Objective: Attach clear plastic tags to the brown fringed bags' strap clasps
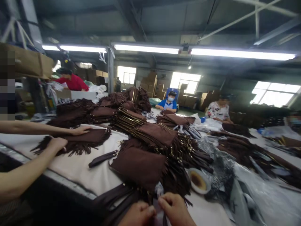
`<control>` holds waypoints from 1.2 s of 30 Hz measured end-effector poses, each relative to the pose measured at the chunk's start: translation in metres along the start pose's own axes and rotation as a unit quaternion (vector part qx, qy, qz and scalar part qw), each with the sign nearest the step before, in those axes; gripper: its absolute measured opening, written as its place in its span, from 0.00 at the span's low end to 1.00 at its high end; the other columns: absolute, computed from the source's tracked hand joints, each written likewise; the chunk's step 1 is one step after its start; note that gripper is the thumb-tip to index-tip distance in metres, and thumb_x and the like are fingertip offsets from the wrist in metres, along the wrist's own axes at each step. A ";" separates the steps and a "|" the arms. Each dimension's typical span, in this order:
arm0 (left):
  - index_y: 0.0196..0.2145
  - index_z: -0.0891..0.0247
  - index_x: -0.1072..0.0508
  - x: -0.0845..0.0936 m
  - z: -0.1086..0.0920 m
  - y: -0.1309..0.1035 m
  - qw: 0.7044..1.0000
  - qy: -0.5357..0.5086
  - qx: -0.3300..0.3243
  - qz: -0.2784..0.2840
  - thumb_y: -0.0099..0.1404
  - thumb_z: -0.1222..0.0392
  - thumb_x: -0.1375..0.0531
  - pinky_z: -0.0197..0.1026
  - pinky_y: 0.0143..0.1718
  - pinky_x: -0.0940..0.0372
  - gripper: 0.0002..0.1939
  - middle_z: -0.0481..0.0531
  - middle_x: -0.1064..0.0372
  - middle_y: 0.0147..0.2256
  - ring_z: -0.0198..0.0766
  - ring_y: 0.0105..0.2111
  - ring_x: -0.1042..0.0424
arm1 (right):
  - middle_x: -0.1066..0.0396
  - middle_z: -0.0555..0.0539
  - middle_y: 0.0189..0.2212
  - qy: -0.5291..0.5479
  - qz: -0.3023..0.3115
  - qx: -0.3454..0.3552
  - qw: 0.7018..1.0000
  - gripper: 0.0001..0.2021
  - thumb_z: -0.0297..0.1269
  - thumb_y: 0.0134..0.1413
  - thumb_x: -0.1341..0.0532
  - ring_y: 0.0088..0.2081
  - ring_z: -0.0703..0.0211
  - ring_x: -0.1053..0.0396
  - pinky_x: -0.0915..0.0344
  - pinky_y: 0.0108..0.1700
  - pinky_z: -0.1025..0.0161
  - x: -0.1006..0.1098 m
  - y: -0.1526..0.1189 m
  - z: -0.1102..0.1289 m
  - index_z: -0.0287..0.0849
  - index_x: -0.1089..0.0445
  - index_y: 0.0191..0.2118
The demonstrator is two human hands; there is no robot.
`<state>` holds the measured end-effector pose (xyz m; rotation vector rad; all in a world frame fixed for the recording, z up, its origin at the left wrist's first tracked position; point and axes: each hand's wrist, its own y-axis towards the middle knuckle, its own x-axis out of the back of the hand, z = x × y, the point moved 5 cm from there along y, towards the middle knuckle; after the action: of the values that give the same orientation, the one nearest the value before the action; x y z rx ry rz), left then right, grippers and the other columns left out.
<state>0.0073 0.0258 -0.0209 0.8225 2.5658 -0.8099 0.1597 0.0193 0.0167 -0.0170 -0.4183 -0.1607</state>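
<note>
At the bottom edge, my left hand (138, 214) and my right hand (175, 207) are close together, fingers pinched. Between them they grip a pale, wrinkled plastic wrapper (159, 190); what it covers, if anything, I cannot make out. Just beyond lies a dark brown fringed bag (139, 164) with gold-coloured metal fittings, its fringe toward the right. Dark brown straps (113, 199) lie beside my left hand. Behind that bag, a stack of similar brown bags (157, 133) shows gold zips along its side.
A co-worker's hands (57, 143) press on another fringed bag (88, 135) at the left. To the right stand a white bowl of brown liquid (199, 181), crumpled clear plastic (265, 194) and a grey-white device (243, 201). Other people sit across the table (77, 175).
</note>
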 end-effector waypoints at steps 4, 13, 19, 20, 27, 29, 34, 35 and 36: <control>0.27 0.67 0.25 0.000 -0.003 -0.003 0.998 0.017 -0.029 -0.044 0.51 0.46 0.31 0.38 0.29 0.40 0.19 0.50 0.34 0.24 0.36 0.25 0.35 | 0.28 0.49 0.21 -0.001 -0.016 -0.029 0.999 0.10 0.40 0.46 0.38 0.26 0.58 0.34 0.40 0.30 0.64 0.020 -0.012 0.001 0.41 0.24 0.23; 0.34 0.69 0.26 -0.011 -0.028 0.004 0.999 -0.024 -0.043 -0.022 0.53 0.48 0.31 0.30 0.18 0.57 0.20 0.42 0.45 0.21 0.26 0.19 0.50 | 0.28 0.51 0.21 0.008 0.000 -0.089 0.996 0.06 0.36 0.45 0.35 0.26 0.60 0.33 0.40 0.30 0.66 0.023 -0.047 -0.005 0.41 0.24 0.23; 0.26 0.67 0.30 -0.020 -0.025 0.001 0.996 0.015 -0.064 -0.060 0.52 0.44 0.32 0.31 0.17 0.57 0.21 0.42 0.45 0.18 0.26 0.17 0.49 | 0.25 0.51 0.24 0.024 0.022 -0.078 0.996 0.03 0.34 0.45 0.34 0.28 0.59 0.32 0.37 0.32 0.65 0.016 -0.045 -0.001 0.42 0.22 0.27; 0.26 0.67 0.30 -0.021 -0.025 0.000 0.995 0.024 -0.068 -0.063 0.52 0.44 0.32 0.32 0.17 0.56 0.22 0.42 0.45 0.18 0.26 0.17 0.49 | 0.25 0.51 0.25 0.022 0.021 -0.075 0.997 0.04 0.34 0.44 0.34 0.28 0.59 0.31 0.37 0.33 0.65 0.015 -0.045 -0.001 0.42 0.22 0.29; 0.23 0.66 0.32 -0.017 -0.023 0.001 0.992 0.059 -0.073 -0.081 0.51 0.43 0.33 0.33 0.20 0.53 0.22 0.42 0.45 0.18 0.28 0.18 0.47 | 0.28 0.53 0.24 0.045 0.004 -0.082 0.996 0.10 0.32 0.41 0.32 0.27 0.61 0.33 0.37 0.31 0.66 0.013 -0.045 0.002 0.42 0.25 0.35; 0.22 0.65 0.33 -0.016 -0.022 0.002 0.991 0.073 -0.077 -0.085 0.51 0.43 0.33 0.33 0.21 0.51 0.22 0.42 0.45 0.18 0.29 0.19 0.46 | 0.30 0.54 0.22 0.067 0.004 -0.090 0.994 0.12 0.32 0.41 0.32 0.26 0.62 0.35 0.38 0.30 0.66 0.011 -0.043 0.000 0.41 0.26 0.36; 0.19 0.65 0.34 -0.012 -0.023 0.001 0.983 0.114 -0.104 -0.103 0.52 0.43 0.34 0.33 0.20 0.52 0.22 0.41 0.47 0.18 0.29 0.19 0.47 | 0.33 0.54 0.21 0.111 0.025 -0.085 0.990 0.13 0.34 0.41 0.31 0.24 0.64 0.37 0.39 0.28 0.67 0.003 -0.033 -0.004 0.41 0.27 0.37; 0.20 0.65 0.33 -0.012 -0.023 0.000 0.983 0.110 -0.104 -0.102 0.52 0.43 0.34 0.34 0.20 0.51 0.22 0.42 0.46 0.18 0.30 0.19 0.46 | 0.33 0.55 0.21 0.118 0.031 -0.085 0.989 0.13 0.34 0.41 0.31 0.24 0.64 0.37 0.40 0.28 0.67 0.001 -0.032 -0.004 0.41 0.28 0.37; 0.21 0.65 0.32 -0.011 -0.023 0.000 0.984 0.103 -0.103 -0.100 0.52 0.43 0.34 0.34 0.20 0.50 0.21 0.42 0.45 0.18 0.30 0.19 0.45 | 0.33 0.55 0.21 0.126 0.037 -0.086 0.988 0.13 0.34 0.41 0.31 0.23 0.65 0.38 0.40 0.27 0.67 -0.001 -0.031 -0.004 0.41 0.28 0.36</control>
<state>0.0126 0.0347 0.0018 0.6212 2.8912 -0.5231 0.1558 -0.0117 0.0124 -0.1804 -0.1492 -0.1226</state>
